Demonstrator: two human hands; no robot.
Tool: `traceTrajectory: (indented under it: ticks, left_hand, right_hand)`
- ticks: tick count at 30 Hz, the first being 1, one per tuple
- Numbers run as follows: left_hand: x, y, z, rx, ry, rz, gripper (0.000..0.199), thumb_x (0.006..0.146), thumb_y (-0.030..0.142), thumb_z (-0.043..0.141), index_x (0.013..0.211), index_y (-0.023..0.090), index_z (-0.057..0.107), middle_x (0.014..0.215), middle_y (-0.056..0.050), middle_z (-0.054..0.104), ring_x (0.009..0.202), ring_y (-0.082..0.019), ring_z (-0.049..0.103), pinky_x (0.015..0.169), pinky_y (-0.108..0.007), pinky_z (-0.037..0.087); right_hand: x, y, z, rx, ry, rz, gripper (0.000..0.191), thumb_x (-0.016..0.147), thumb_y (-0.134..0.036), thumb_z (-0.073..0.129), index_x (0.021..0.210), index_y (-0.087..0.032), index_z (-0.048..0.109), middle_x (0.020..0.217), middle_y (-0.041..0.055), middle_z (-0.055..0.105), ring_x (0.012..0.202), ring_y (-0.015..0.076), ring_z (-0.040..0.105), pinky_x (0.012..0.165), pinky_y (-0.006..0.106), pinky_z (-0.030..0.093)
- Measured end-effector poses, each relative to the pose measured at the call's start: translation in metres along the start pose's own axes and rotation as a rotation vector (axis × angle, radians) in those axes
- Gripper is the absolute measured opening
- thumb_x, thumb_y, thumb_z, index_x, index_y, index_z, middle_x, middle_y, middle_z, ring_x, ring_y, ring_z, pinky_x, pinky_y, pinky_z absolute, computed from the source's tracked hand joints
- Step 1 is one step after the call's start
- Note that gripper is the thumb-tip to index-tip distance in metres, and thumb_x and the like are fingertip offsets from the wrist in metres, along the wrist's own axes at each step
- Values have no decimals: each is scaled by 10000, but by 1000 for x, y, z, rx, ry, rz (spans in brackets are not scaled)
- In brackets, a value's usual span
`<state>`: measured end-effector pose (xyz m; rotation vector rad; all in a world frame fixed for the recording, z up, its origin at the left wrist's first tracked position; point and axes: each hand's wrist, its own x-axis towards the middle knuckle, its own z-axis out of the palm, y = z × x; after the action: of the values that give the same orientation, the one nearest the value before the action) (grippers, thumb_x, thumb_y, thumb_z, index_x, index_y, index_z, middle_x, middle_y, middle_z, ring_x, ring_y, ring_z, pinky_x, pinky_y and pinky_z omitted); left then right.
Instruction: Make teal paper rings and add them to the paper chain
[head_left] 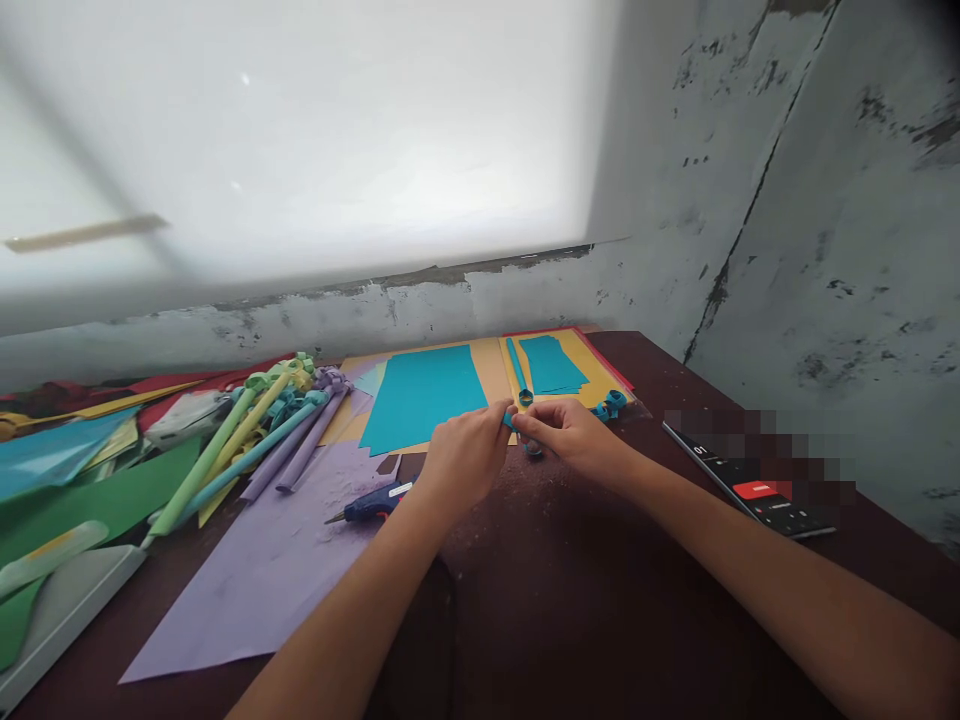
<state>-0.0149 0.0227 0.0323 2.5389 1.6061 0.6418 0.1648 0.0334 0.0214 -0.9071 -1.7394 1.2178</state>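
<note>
Both hands meet over the middle of the dark table. My left hand [470, 450] is closed, its fingertips pinching a small blue paper piece [511, 417]. From the right, my right hand [566, 430] pinches the same piece with thumb and forefinger. Just beyond the fingers, a rolled blue paper tube [517, 368] lies with its open end toward me. Curled blue paper pieces [611, 405] sit to the right of my right hand. A blue glue gun [371, 503] rests on purple paper [255, 570] left of my left hand.
Large blue sheets [424, 392] and smaller blue strips [553, 364] lie at the back. Green, yellow, blue and purple paper tubes [244, 440] are heaped at the left, near a grey-white tray [79, 610]. A phone [742, 480] lies at the right. A wall stands behind.
</note>
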Motion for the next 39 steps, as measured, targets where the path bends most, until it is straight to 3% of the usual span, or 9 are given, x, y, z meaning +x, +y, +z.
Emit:
traceTrajectory:
  ticks: [4,7,12,17,22,27,31,34,39]
  left_hand:
    - [2,3,10,-483,-64,-62,484,1050,345,305,712,191,616,695,-46,709,682,-184,677,653,-270,465]
    - [3,6,16,-694,-69,-123,538,1054,383,268,635,191,545,594,-34,643,596,-168,639,604,-266,454]
    - [2,6,9,-283,65,-70,357,1021,256,368,1003,177,716,793,-55,746,733,-209,691,662,-292,439]
    - [-1,4,4,126,89,-85,500,1015,307,459,1503,205,489,1133,-122,769,952,-302,734,710,-334,473]
    - [-1,3,4,64,33,-62,438,1043,296,382,1436,217,558,1167,-125,762,995,-303,733,759,-346,496]
    - [3,2,16,-470,-53,-55,503,1063,345,286,891,177,728,814,-89,760,738,-213,719,695,-294,506]
    - [5,3,25,-781,-104,-126,603,1064,438,244,775,155,692,720,-79,727,616,-178,674,609,-275,502]
    - [4,3,18,-676,-49,-132,556,1060,449,277,883,163,719,826,-79,757,673,-188,688,635,-284,505]
    - [1,4,0,-102,118,-105,425,1043,363,391,1371,218,618,1215,-114,729,985,-271,711,805,-350,502]
  right_hand:
    - [0,-1,3,66,-39,-68,509,892,-657,625,718,-178,622,658,1,589,575,119,484,561,271,393]
    - [0,-3,2,73,-12,-66,508,887,-657,634,703,-184,605,614,-14,552,567,121,485,570,277,401]
    - [-2,-5,-2,44,-12,-21,503,863,-657,665,716,-178,617,610,-20,529,558,113,456,565,276,387]
    - [-1,-4,-4,0,7,-9,525,858,-675,655,699,-176,606,608,-16,524,558,115,450,558,278,382]
    - [0,2,-2,31,-15,-6,516,855,-665,667,701,-177,606,582,-29,494,542,113,436,549,279,374]
    - [-1,-1,0,58,-39,-64,513,889,-658,634,704,-181,601,573,-34,498,540,110,441,551,276,370]
    - [-2,-5,0,49,-24,-79,521,900,-658,620,681,-187,574,576,-27,511,552,118,472,554,276,377]
    - [-3,-4,-3,64,-45,-58,498,892,-643,641,706,-184,590,622,-16,540,588,124,501,567,274,389]
    - [-4,-3,-7,47,-43,-22,479,872,-637,669,733,-184,595,644,-17,531,591,122,484,564,274,395]
